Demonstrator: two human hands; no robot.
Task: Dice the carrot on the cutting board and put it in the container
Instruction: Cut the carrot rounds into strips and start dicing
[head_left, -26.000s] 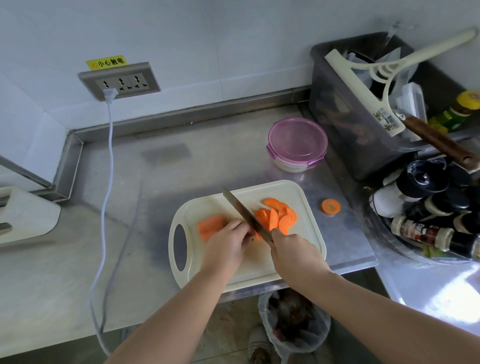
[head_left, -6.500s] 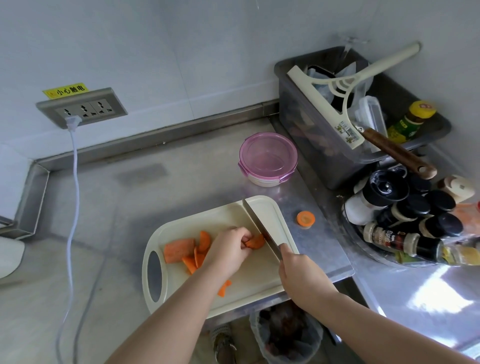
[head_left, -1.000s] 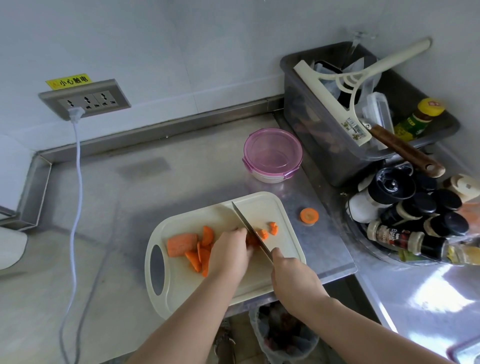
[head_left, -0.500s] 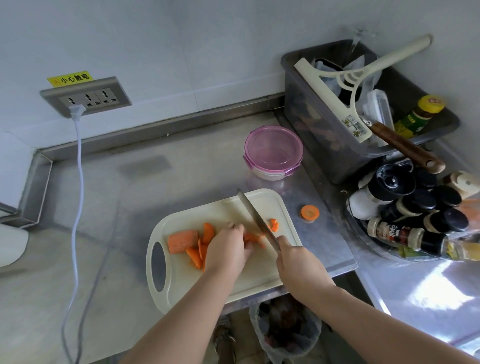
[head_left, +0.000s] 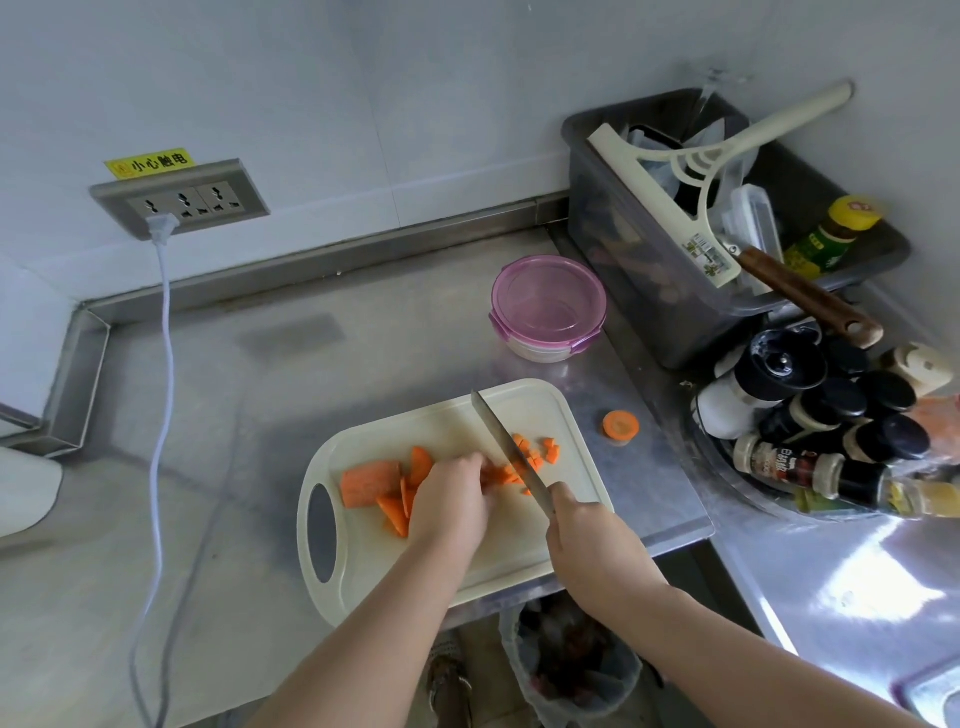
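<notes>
A steel counter (head_left: 291, 374) carries the cream cutting board (head_left: 519, 551) at its front edge; the lidded pink container (head_left: 548, 306) stands behind the board, apart from it; the left hand (head_left: 451, 501) pins carrot strips (head_left: 498, 474) under curled fingertips mid-board; the right hand (head_left: 592, 540) grips the knife (head_left: 506, 449) by its handle, the blade just beside those fingertips; an uncut carrot chunk (head_left: 370, 483) and slices (head_left: 397, 512) lie left of the hand; diced bits (head_left: 545, 449) lie right of the blade; one carrot round (head_left: 621, 425) sits off the board.

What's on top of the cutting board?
On the cutting board: a carrot chunk, slices and diced bits beside the knife in the right hand. The left hand holds carrot strips at the blade; whatever lies under it is covered.
</notes>
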